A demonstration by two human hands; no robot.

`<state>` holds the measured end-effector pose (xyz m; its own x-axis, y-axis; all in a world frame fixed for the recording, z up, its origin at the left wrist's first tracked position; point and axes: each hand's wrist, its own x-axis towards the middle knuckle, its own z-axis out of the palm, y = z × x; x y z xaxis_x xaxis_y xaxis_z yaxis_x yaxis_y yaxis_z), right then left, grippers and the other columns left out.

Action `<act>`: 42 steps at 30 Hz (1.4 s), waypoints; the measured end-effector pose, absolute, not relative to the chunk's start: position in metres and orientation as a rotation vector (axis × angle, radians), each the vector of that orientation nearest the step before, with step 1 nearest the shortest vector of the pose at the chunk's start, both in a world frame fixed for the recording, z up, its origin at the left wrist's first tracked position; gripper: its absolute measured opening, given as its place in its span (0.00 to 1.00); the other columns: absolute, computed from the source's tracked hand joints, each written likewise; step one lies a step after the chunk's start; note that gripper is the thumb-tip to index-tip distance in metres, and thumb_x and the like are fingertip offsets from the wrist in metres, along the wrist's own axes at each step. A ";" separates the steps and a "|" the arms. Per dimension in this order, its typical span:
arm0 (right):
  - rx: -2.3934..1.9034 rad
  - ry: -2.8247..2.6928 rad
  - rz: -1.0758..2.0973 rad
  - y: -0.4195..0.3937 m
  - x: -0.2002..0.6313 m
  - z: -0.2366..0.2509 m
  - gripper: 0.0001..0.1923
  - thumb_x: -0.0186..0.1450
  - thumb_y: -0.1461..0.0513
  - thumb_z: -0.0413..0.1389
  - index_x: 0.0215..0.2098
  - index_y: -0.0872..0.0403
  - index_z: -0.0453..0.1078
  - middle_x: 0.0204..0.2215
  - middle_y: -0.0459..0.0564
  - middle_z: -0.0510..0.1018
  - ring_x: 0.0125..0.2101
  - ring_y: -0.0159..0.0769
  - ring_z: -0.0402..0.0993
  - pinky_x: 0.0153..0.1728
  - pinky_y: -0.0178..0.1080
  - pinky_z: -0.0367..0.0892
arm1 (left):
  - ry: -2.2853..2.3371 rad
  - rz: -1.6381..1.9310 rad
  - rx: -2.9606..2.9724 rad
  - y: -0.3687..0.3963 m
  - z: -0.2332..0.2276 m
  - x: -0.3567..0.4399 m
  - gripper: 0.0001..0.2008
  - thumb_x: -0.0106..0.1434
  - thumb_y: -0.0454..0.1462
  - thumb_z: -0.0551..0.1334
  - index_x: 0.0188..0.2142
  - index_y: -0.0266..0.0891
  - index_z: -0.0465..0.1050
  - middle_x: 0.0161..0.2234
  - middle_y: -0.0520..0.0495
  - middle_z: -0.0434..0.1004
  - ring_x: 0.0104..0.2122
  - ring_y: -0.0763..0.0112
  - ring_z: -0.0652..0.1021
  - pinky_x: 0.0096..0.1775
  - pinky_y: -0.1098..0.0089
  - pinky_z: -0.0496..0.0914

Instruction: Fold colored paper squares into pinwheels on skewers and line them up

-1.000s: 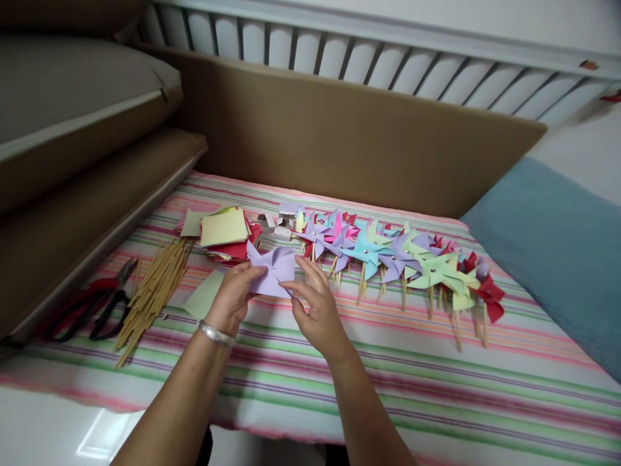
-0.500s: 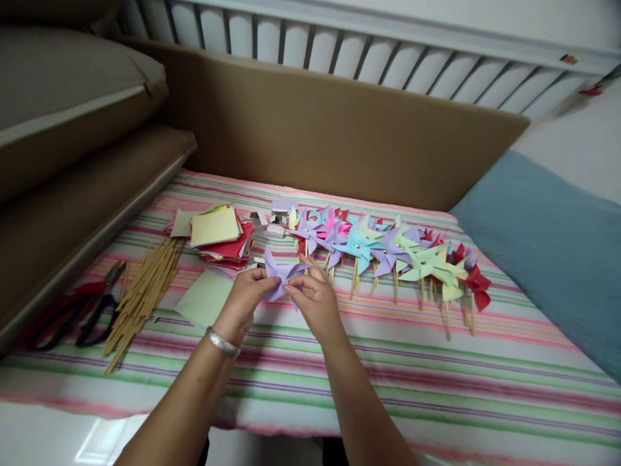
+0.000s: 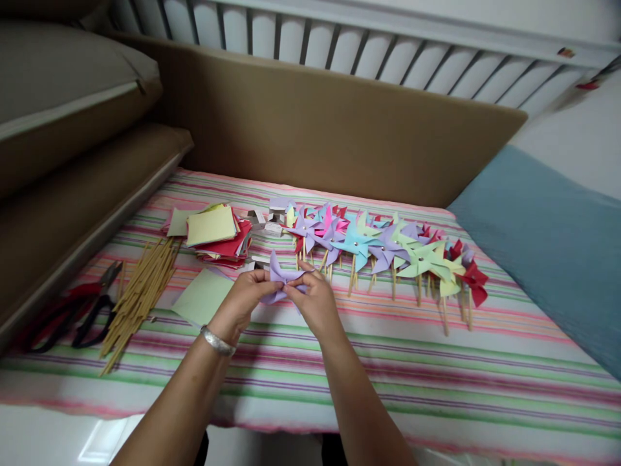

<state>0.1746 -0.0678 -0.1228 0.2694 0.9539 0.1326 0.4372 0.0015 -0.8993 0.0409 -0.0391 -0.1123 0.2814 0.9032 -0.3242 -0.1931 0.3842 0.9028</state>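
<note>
Both hands hold a lilac paper square (image 3: pixel 280 278) that is being folded into pinwheel shape, just above the striped cloth (image 3: pixel 388 369). My left hand (image 3: pixel 241 301), with a silver bracelet on the wrist, pinches the paper's left side. My right hand (image 3: pixel 316 301) pinches its centre and right side. Behind the hands lies a row of finished paper pinwheels (image 3: pixel 383 249) on wooden sticks, in lilac, blue, green, pink and red.
A stack of coloured paper squares (image 3: pixel 213 234) lies back left, a loose pale green sheet (image 3: pixel 202 296) beside my left hand. A bundle of wooden sticks (image 3: pixel 138 294) and red-handled scissors (image 3: pixel 68 314) lie further left. Brown cushions (image 3: pixel 339 129) stand behind; a blue pillow (image 3: pixel 548 246) sits right.
The flat lilac sheet has been gathered toward its centre; its corners now fold inward and my hands have drawn closer together on it.
</note>
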 end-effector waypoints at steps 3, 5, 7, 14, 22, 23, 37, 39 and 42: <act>-1.603 -1.350 0.678 -0.068 0.175 -0.124 0.01 0.50 0.65 0.60 0.21 0.53 0.72 0.49 0.55 0.71 0.53 0.45 0.64 0.54 0.48 0.56 | 1.048 0.886 0.906 -0.038 -0.115 0.040 0.09 0.39 0.36 0.68 0.22 0.32 0.75 0.17 0.51 0.72 0.19 0.77 0.68 0.26 0.74 0.59; -1.602 -1.379 0.709 -0.069 0.179 -0.120 0.01 0.50 0.63 0.60 0.23 0.52 0.72 0.47 0.54 0.73 0.53 0.45 0.64 0.53 0.48 0.58 | 1.092 0.890 0.935 -0.036 -0.116 0.038 0.09 0.39 0.36 0.68 0.21 0.33 0.74 0.16 0.53 0.70 0.18 0.78 0.67 0.25 0.74 0.58; -1.621 -1.351 0.719 -0.072 0.188 -0.112 0.07 0.51 0.62 0.60 0.31 0.51 0.73 0.45 0.51 0.74 0.52 0.44 0.66 0.52 0.48 0.59 | 1.134 0.867 0.981 -0.033 -0.116 0.035 0.08 0.39 0.36 0.67 0.20 0.33 0.72 0.15 0.54 0.69 0.17 0.78 0.66 0.24 0.74 0.57; -1.605 -1.448 0.856 -0.085 0.201 -0.089 0.21 0.52 0.63 0.59 0.45 0.51 0.70 0.44 0.51 0.76 0.46 0.41 0.71 0.47 0.43 0.65 | 1.082 0.603 1.238 -0.036 -0.117 0.034 0.06 0.42 0.36 0.63 0.18 0.35 0.68 0.14 0.56 0.64 0.16 0.79 0.61 0.22 0.73 0.52; -1.493 -1.523 1.044 -0.085 0.190 -0.103 0.19 0.51 0.69 0.53 0.41 0.50 0.69 0.21 0.39 0.72 0.22 0.30 0.68 0.24 0.32 0.61 | 0.950 0.570 1.377 -0.044 -0.116 0.038 0.05 0.46 0.34 0.62 0.19 0.36 0.67 0.16 0.57 0.60 0.17 0.80 0.58 0.22 0.74 0.51; -1.473 -1.485 1.064 -0.084 0.190 -0.104 0.19 0.51 0.69 0.53 0.40 0.50 0.68 0.20 0.38 0.71 0.22 0.30 0.68 0.23 0.31 0.60 | 0.956 0.602 1.364 -0.044 -0.116 0.038 0.05 0.46 0.34 0.63 0.19 0.36 0.67 0.16 0.57 0.61 0.17 0.80 0.60 0.22 0.74 0.52; -1.231 -0.746 1.110 -0.068 0.182 -0.115 0.28 0.47 0.63 0.60 0.46 0.51 0.61 0.25 0.42 0.76 0.25 0.34 0.74 0.27 0.35 0.68 | 0.833 0.936 0.747 -0.053 -0.112 0.062 0.17 0.45 0.37 0.70 0.36 0.34 0.77 0.32 0.45 0.80 0.31 0.70 0.77 0.38 0.71 0.68; -1.226 -0.736 1.121 -0.069 0.177 -0.115 0.28 0.47 0.63 0.61 0.46 0.51 0.60 0.24 0.41 0.76 0.24 0.34 0.74 0.27 0.35 0.67 | 0.856 0.987 0.694 -0.054 -0.115 0.066 0.16 0.44 0.36 0.70 0.35 0.34 0.77 0.30 0.45 0.81 0.30 0.69 0.77 0.37 0.70 0.69; -1.227 -0.715 1.161 -0.069 0.172 -0.116 0.28 0.47 0.62 0.61 0.46 0.51 0.60 0.24 0.41 0.76 0.23 0.34 0.73 0.27 0.36 0.68 | 0.917 1.030 0.648 -0.053 -0.118 0.066 0.14 0.42 0.35 0.71 0.31 0.34 0.78 0.29 0.46 0.81 0.28 0.70 0.77 0.34 0.70 0.69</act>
<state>0.1724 -0.0692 -0.1158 0.3032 0.9399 -0.1573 -0.2822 -0.0691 -0.9569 0.0660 -0.0528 -0.1178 0.2191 0.9191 -0.3275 -0.4313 0.3923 0.8124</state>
